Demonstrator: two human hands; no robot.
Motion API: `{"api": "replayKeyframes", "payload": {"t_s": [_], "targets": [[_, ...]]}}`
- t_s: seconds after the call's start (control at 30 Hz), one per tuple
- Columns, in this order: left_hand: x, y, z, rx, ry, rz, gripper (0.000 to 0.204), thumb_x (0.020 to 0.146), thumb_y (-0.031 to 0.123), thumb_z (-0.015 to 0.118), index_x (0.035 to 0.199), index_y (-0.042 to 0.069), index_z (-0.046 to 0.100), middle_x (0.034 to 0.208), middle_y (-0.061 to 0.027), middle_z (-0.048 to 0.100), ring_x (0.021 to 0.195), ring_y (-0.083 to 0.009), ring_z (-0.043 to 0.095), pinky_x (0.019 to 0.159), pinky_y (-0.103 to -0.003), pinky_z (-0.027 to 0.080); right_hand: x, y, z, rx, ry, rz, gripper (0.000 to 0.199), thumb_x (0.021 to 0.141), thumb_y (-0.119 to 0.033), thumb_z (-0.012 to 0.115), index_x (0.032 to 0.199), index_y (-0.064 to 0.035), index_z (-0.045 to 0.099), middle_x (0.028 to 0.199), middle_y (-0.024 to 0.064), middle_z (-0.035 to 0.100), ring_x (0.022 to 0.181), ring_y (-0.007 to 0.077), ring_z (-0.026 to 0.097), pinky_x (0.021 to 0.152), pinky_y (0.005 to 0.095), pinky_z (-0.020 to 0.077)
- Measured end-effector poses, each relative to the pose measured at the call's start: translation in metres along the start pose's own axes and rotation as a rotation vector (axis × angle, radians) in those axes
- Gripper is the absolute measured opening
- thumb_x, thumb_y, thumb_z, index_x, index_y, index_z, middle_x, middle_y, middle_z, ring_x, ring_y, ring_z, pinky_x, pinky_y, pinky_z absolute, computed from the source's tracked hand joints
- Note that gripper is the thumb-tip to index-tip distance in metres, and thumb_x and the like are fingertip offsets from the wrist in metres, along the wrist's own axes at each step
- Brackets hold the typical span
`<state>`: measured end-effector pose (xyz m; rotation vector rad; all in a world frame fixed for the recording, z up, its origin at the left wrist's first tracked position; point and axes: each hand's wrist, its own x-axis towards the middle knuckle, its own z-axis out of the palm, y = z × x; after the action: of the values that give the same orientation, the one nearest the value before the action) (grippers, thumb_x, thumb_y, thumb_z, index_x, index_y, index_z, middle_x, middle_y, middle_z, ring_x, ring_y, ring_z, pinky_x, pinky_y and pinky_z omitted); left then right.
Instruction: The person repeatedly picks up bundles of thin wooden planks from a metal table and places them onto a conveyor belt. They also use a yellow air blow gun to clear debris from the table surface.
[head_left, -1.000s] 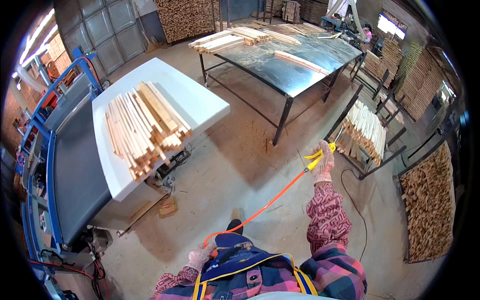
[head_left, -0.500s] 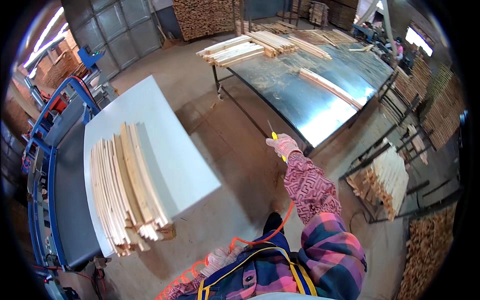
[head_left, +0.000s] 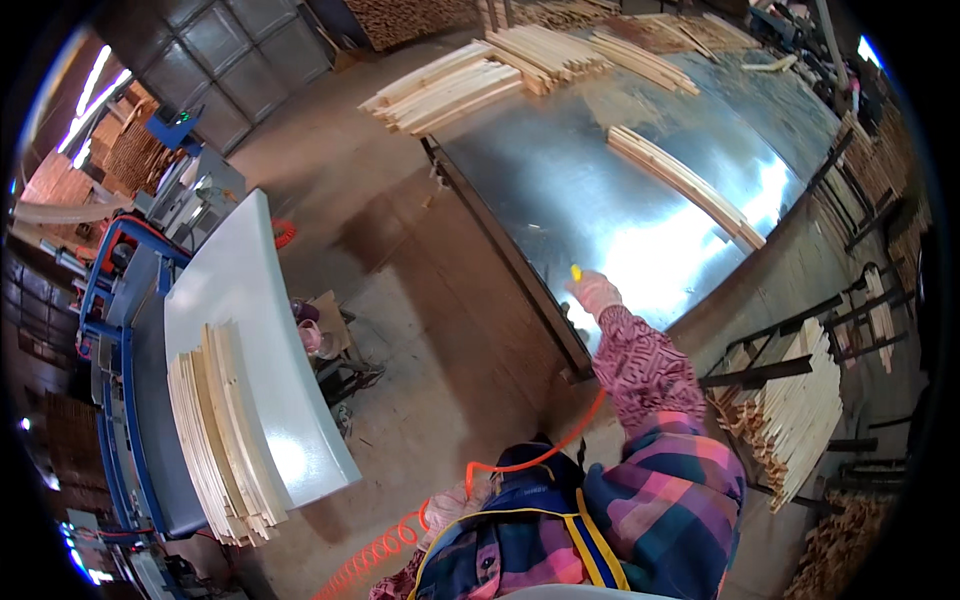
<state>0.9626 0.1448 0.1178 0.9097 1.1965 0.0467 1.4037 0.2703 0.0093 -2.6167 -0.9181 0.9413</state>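
My right hand (head_left: 596,292), in a pale glove, is closed around a yellow air blow gun (head_left: 576,272) over the near edge of the metal-topped table (head_left: 530,225). Only a bit of its yellow body shows; the tip cannot be made out. An orange hose (head_left: 540,458) runs from beneath my right forearm across my waist to loose coils at the lower left. Beside those coils, my gloved left hand (head_left: 452,505) rests low against my body. Its fingers are mostly hidden. A few wooden strips (head_left: 685,185) lie together on the metal table, beyond my right hand.
Stacked boards (head_left: 460,90) lie along the table's far left end. At left, a white panel (head_left: 235,270) bears long wooden strips (head_left: 225,440) beside a blue-framed machine (head_left: 110,400). A rack of timber (head_left: 790,410) stands close on my right, with dark metal bars sticking out.
My view has shifted toward the metal table, and my right hand with the blow gun is now over its edge. The thin metal tip seen earlier no longer shows.
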Motion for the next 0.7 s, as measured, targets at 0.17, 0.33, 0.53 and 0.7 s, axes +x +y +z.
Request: {"api": "replayKeyframes", "payload": {"t_s": [0.17,0.33,0.53,0.7], "targets": [[-0.004,0.008,0.048,0.12,-0.009,0.028,0.022,0.091,0.027,0.067,0.099,0.007,0.072,0.083,0.0001,0.068,0.076,-0.0093,0.063,0.067,-0.024,0.049,-0.086,0.084,-0.003,-0.321,-0.214,-0.11,0.047,0.087,-0.038,0.048,0.119,-0.006,0.061,0.12,0.0175,0.062,0.113,0.0337,0.059,0.096,0.042,0.0462],[-0.013,-0.01,0.104,0.209,-0.017,0.116,0.022,0.09,0.025,0.068,0.099,0.006,0.072,0.082,0.0006,0.068,0.076,-0.0085,0.062,0.067,-0.024,0.049,-0.084,0.181,-0.06,-0.176,-0.004,0.158,0.044,0.085,-0.035,0.05,0.114,-0.0038,0.063,0.116,0.0196,0.063,0.108,0.0342,0.061,0.092,0.0429,0.0478],[-0.022,-0.017,0.18,0.251,0.034,0.184,0.021,0.089,0.023,0.07,0.1,0.005,0.072,0.082,0.0013,0.068,0.076,-0.0077,0.062,0.067,-0.023,0.049,-0.043,0.154,-0.147,-0.135,0.186,0.095,0.044,0.084,-0.034,0.053,0.114,-0.0033,0.062,0.113,0.0181,0.064,0.106,0.0353,0.061,0.089,0.0426,0.0494],[-0.023,-0.014,0.219,0.194,0.224,0.215,0.022,0.088,0.024,0.071,0.099,0.006,0.073,0.081,0.0021,0.068,0.076,-0.0066,0.061,0.066,-0.023,0.048,0.01,0.125,-0.206,-0.014,0.265,0.054,0.048,0.081,-0.036,0.056,0.116,-0.0044,0.063,0.114,0.0197,0.064,0.108,0.0358,0.061,0.09,0.0436,0.0493]]}}
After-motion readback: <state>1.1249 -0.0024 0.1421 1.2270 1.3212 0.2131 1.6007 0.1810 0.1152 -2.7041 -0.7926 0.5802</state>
